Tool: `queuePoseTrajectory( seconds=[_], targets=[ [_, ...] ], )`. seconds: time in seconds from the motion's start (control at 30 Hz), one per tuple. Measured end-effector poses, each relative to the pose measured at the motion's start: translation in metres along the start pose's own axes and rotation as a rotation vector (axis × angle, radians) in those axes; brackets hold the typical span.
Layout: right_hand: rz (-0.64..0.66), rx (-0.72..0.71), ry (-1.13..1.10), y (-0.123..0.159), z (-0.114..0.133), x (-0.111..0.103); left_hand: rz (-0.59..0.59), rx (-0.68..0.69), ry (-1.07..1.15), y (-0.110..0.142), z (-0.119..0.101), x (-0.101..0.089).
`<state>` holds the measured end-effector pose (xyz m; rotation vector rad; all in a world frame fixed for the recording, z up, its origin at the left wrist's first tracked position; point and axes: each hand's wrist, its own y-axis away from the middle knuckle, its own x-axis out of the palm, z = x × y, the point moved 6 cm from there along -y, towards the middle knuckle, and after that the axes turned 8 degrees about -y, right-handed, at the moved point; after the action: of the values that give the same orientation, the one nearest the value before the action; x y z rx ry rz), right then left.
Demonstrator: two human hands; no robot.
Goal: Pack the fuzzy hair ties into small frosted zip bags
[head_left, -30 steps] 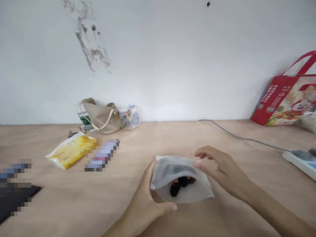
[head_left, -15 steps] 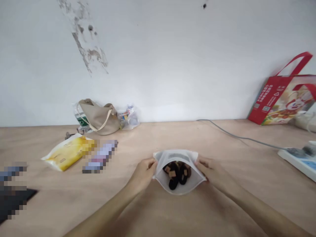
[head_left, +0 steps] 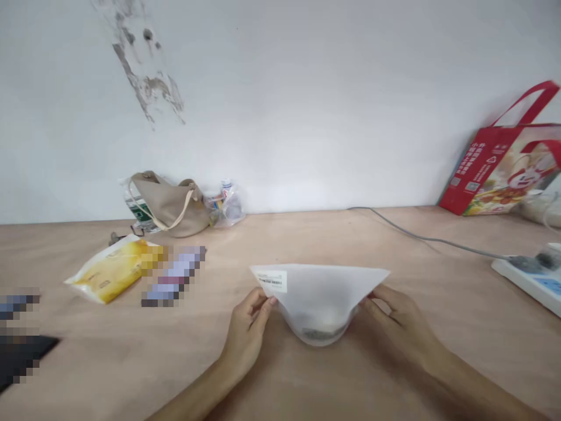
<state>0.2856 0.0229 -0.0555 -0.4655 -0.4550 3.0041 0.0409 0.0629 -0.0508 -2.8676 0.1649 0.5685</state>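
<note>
Centrally, white pouch (head_left: 318, 307), pinched between left hand (head_left: 246, 334), right hand (head_left: 400, 325)

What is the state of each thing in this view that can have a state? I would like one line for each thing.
white pouch: held up, mouth pulled flat, contents at the bottom
left hand: gripping the pouch's left side
right hand: gripping the pouch's right side
red tote bag: leaning against the wall
beige handbag: slumped, strap hanging loose
yellow packet: lying flat
power strip: lying flat
</note>
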Motion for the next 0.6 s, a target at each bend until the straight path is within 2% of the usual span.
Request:
queuePoseTrajectory(
  seconds=[0.17, 0.37, 0.47, 0.6],
  targets=[
    [-0.084, 0.019, -0.105, -0.026, 0.0, 0.004, -0.168, -0.07, 0.198, -0.023, 0.01, -0.004],
    [-0.098, 0.081, -0.157, -0.035, -0.023, 0.016, -0.307, -0.178, 0.39, -0.055, 0.04, 0.001],
    [-0.041, 0.098, -0.157, -0.04, -0.03, 0.027, -0.321, -0.257, 0.475, -0.069, 0.049, 0.013],
    [0.089, 0.052, -0.191, -0.054, -0.023, 0.044, -0.247, -0.319, 0.575, -0.085, 0.047, 0.036]
  ],
)
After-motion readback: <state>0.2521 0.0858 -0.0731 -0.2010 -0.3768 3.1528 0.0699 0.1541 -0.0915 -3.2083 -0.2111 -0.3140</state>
